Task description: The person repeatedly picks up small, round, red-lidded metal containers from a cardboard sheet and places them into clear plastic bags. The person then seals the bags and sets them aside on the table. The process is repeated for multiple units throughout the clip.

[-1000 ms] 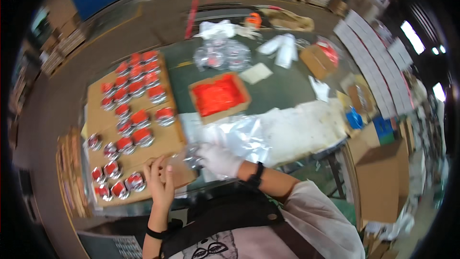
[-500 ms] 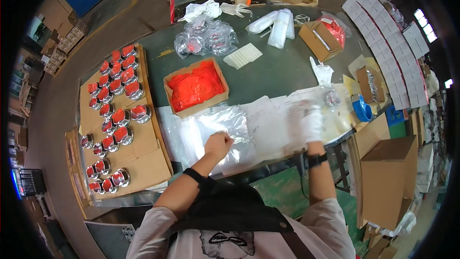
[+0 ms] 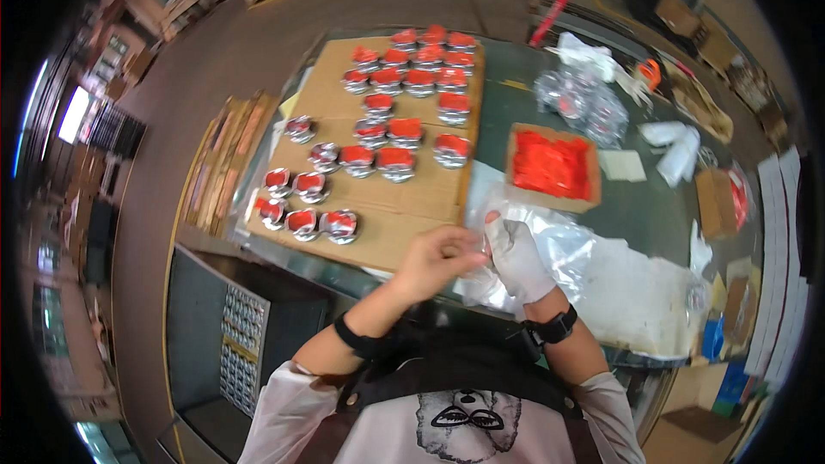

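My bare left hand (image 3: 436,263) is closed, its thumb and fingers pinching what looks like a clear plastic bag (image 3: 478,245). Close against it is my right hand (image 3: 521,263), in a white glove with bare fingertips showing. Its fingers are curled in toward the same spot, and whatever they grip is hidden. More clear plastic bags (image 3: 563,245) lie flat and shiny on the table beneath and beside the hands. Beyond them stands an open cardboard box (image 3: 554,199) filled with red plastic pieces (image 3: 550,165). Several chrome, cup-like parts with red tops (image 3: 396,163) stand in rows on a cardboard sheet (image 3: 344,112).
White paper (image 3: 640,305) covers the table's near right part. Bagged parts (image 3: 584,105), rolled plastic (image 3: 675,148), a small brown box (image 3: 715,204) and a blue tape dispenser (image 3: 712,338) stand farther right. A dark crate (image 3: 202,326) with metal parts sits below the left edge.
The view has swung to the left. My right hand has come from the white paper on the right to meet my left hand, which has moved toward the cardboard sheet.
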The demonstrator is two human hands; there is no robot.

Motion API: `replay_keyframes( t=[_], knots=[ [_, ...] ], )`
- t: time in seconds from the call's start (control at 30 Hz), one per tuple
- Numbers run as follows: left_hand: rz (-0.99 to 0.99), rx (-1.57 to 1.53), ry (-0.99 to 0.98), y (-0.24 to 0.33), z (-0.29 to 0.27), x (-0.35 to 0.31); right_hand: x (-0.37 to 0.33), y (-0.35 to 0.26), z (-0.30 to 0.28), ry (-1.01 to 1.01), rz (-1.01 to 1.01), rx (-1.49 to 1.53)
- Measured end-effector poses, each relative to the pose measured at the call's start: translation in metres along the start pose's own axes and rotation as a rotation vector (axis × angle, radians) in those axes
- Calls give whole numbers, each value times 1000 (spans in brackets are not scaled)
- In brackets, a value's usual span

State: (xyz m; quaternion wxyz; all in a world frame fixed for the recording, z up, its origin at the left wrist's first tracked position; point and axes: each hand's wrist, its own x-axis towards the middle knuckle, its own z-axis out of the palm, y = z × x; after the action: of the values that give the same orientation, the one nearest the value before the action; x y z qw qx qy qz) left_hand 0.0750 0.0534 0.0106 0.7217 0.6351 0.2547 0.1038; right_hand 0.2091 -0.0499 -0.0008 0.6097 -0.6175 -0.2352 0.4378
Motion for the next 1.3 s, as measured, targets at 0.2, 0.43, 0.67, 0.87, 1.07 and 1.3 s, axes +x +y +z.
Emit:
replay_keyframes(
  t=[0.2,0.43,0.67,0.87,1.07,1.3],
  knots=[
    [219,-397,867,31,-194,-131,68,9,157,-252,-715,-600],
    [350,472,946,43,-223,-121,100,31,208,-423,-349,-1385],
    [252,722,237,-85,-169,19,48,-36,124,-104,28,-207],
    [48,149,309,-105,-153,43,51,77,127,124,-294,-1121],
    [486,799,62,-25,-127,-8,93,69,140,-53,49,-872],
    [-33,-191,258,-15,-162,4,70,13,134,-241,-51,-148]
  ],
)
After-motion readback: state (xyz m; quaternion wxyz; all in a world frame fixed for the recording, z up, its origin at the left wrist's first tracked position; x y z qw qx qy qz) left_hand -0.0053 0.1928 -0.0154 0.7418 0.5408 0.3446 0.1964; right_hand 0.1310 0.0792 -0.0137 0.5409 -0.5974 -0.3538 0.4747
